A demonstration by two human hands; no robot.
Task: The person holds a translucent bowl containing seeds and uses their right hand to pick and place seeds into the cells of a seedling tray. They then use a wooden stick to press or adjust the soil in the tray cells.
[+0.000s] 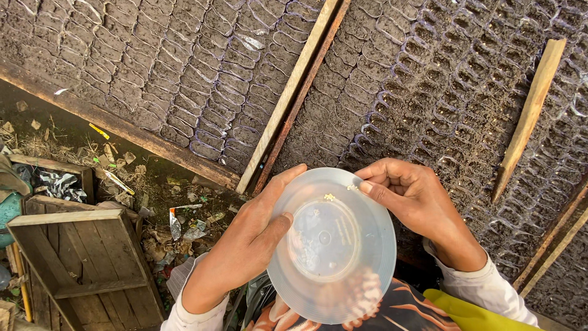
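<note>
Left hand [245, 245] clamps the clear plastic lid [331, 245], thumb on top, held above the soil-filled seedling bags [429, 92]. Right hand [416, 196] fingertips pinch together at the lid's far rim, beside small pale seeds [329, 197].

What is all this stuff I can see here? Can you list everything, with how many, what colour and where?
Plastic lid: one, clear and round, held in the middle, with a few pale seeds on it.
Soil-filled bags: too many to count, dark soil in clear plastic, packed in rows across the top.
Wooden slats: several, pale, lying across and between the rows of bags.
Wooden crate: one, grey-brown, lower left on the ground.
Litter and dry leaves: scattered, mixed colours, on the ground beside the crate.
Left hand: one, grips the lid's left edge, thumb on top.
Right hand: one, fingertips pinched at the lid's upper right rim.
</note>
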